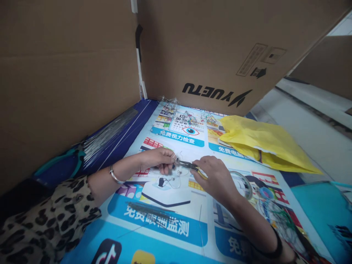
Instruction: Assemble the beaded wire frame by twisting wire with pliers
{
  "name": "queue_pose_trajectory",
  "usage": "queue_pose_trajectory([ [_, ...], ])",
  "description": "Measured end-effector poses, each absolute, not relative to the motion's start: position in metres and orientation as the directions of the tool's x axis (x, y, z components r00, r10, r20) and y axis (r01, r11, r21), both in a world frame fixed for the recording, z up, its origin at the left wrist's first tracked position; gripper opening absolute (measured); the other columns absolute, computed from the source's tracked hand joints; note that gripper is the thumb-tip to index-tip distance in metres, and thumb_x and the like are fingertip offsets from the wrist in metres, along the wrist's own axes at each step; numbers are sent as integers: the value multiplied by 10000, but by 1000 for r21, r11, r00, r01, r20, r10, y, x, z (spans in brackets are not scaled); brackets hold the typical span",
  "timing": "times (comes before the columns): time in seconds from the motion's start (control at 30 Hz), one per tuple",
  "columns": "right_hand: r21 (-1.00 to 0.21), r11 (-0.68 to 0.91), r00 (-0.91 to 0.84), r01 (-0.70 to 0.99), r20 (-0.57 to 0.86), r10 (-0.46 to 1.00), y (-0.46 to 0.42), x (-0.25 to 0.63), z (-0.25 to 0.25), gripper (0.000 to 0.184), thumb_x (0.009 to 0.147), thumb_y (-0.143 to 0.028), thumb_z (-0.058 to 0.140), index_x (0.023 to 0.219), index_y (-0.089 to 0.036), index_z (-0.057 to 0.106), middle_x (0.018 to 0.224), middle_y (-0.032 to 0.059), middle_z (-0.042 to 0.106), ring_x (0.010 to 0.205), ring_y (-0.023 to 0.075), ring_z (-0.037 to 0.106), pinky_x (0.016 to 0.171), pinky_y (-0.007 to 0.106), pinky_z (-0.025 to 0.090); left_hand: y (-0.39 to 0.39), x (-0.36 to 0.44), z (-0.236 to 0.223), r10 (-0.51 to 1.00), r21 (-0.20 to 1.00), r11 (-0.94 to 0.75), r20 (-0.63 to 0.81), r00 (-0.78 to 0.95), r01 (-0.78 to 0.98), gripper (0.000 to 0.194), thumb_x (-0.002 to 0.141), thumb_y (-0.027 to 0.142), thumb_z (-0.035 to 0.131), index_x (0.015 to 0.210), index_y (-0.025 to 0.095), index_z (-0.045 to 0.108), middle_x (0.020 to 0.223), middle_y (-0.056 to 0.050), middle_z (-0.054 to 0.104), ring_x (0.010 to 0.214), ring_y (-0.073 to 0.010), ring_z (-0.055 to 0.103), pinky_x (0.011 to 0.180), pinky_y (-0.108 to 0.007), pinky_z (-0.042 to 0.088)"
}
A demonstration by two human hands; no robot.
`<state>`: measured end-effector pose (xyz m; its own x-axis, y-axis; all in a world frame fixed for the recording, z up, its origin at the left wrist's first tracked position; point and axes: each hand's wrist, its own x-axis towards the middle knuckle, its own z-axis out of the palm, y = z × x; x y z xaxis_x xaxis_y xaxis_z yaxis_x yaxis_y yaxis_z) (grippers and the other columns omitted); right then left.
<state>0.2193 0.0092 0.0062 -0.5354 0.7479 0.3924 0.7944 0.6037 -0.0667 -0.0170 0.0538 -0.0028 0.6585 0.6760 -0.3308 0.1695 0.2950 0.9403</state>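
Left hand [158, 158]: fingers pinching the looped thin wire [178, 172]
Right hand [213, 178]: fingers wrapped around yellow-handled needle-nose pliers [187, 164], tips beside the left fingertips
Looped thin wire: between the hands, over the printed sheet [180, 137]
Straight wires [107, 134]: bundled at left
Yellow bag [264, 137]: beyond the right hand, beside the cardboard panel [209, 47]

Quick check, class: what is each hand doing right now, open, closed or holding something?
Left hand: closed, pinching thin wire.
Right hand: closed, holding yellow-handled needle-nose pliers.
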Motion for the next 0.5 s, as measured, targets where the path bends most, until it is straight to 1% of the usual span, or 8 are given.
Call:
queue_pose_trajectory([
  [0.23, 57, 586, -560, 808, 383, 734, 6, 214, 6, 209, 849, -320, 508, 946, -187, 636, 886, 83, 617, 830, 210, 527, 716, 333, 355, 56, -19, -7, 651, 939, 289, -337, 680, 188, 286, 777, 409, 594, 741, 132, 534, 565, 0, 593, 511, -91, 575, 476, -178, 444],
  [0.37, 77, 576, -562, 813, 360, 745, 5, 214, 5, 213, 853, -325, 502, 962, -193, 629, 902, 82, 614, 828, 212, 517, 713, 335, 341, 55, -18, -7, 656, 939, 291, -335, 676, 183, 277, 774, 399, 608, 747, 132, 541, 608, -4, 609, 533, -95, 588, 487, -186, 446],
  [0.5, 75, 577, -561, 813, 365, 743, 6, 214, 5, 223, 855, -331, 499, 972, -192, 628, 910, 80, 612, 842, 213, 514, 724, 338, 342, 54, -17, -6, 659, 940, 285, -334, 674, 187, 236, 787, 352, 599, 750, 125, 544, 631, -6, 611, 547, -94, 592, 501, -192, 453],
])
